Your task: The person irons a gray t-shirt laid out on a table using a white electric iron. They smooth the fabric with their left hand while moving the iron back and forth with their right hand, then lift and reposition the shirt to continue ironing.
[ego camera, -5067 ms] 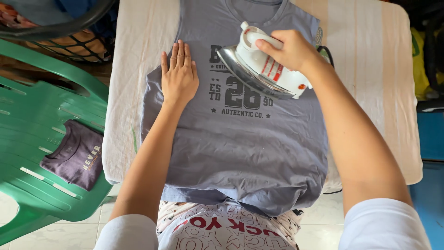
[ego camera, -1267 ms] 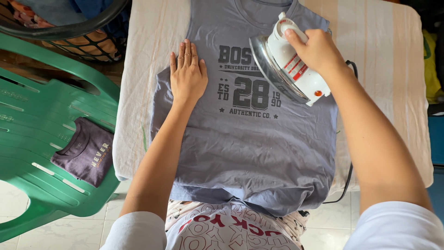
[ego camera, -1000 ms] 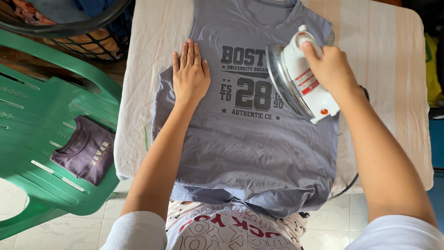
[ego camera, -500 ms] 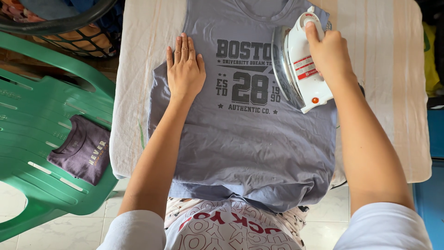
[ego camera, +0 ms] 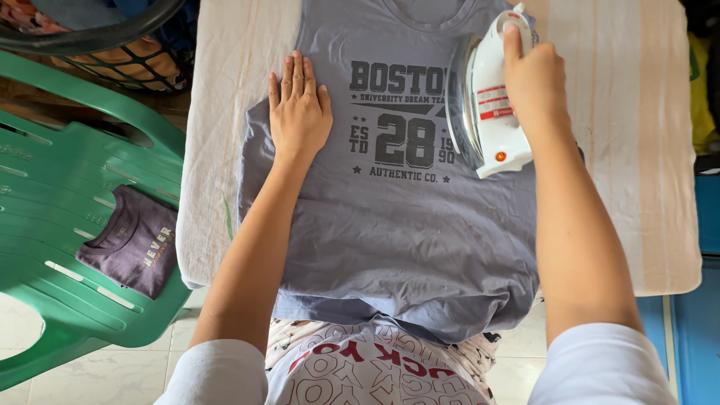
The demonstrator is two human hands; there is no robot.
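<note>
Right now the left hand (ego camera: 298, 112) lies flat, fingers spread, pinning the grey printed T-shirt (ego camera: 397, 225) taut on the striped ironing pad (ego camera: 637, 150), while the right hand (ego camera: 534, 82) grips the white iron (ego camera: 487, 105), tilted at the shirt's right shoulder.

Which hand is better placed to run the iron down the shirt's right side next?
Right. The right hand already grips the iron there; the left hand lies flat across the grey shirt.
</note>
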